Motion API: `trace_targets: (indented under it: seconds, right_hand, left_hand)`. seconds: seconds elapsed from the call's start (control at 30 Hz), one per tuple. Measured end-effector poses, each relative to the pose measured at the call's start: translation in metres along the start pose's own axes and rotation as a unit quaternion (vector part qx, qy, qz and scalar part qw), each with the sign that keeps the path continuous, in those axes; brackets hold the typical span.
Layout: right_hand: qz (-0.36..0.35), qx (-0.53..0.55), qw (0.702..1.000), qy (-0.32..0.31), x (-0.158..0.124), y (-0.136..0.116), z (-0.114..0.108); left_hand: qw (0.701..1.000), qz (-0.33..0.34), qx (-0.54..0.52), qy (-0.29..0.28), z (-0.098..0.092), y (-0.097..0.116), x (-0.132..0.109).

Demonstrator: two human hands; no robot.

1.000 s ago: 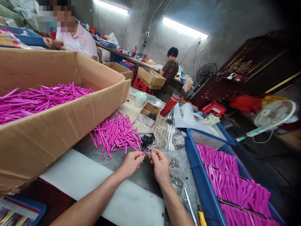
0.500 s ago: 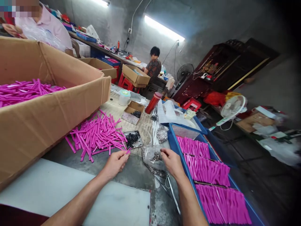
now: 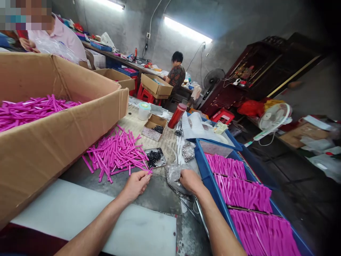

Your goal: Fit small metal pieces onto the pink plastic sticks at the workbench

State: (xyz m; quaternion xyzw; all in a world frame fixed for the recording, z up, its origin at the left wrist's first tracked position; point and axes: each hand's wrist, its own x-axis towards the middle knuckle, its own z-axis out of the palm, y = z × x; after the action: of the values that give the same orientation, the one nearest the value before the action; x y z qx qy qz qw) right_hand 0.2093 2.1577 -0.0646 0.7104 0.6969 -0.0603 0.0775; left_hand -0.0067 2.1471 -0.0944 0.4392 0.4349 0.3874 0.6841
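My left hand [image 3: 137, 185] is closed, pinching a thin magenta plastic stick [image 3: 150, 171] whose tip pokes out past the fingers. It hovers just in front of a loose pile of magenta sticks [image 3: 117, 153]. A small tray [image 3: 163, 160] of black pieces lies right beyond it. My right hand [image 3: 191, 181] reaches down into a clear plastic bag [image 3: 174, 173] of small metal parts, its fingers curled together. Whatever is between those fingertips is hidden.
A large cardboard box [image 3: 87, 121] of magenta sticks stands at left. On the right, a blue crate [image 3: 201, 160] holds rows of magenta pieces. Beyond are a small carton [image 3: 149, 133], a red cylinder [image 3: 178, 115] and a lidded tub [image 3: 144, 112]. Two people sit farther back.
My right hand has lowered and moved in over the metal parts in the bag, covering most of them. My left hand keeps its stick. The whole view has shifted slightly.
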Motion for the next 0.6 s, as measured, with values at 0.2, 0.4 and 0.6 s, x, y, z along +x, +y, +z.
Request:
trace_targets:
  seconds: [0.2, 0.4, 0.6]
  right_hand:
    - [-0.005, 0.012, 1.000, 0.006, -0.003, 0.002, -0.001]
    - [-0.011, 0.050, 0.998, 0.043, -0.013, 0.004, -0.011]
    - [-0.072, 0.245, 0.960, 0.114, -0.047, -0.018, -0.020]
  left_hand:
    - [1.000, 0.005, 0.009, -0.002, 0.001, -0.002, 0.001]
    - [1.000, 0.010, 0.016, -0.009, 0.000, -0.003, 0.002]
    - [0.999, 0.019, 0.027, -0.013, -0.001, -0.004, 0.002]
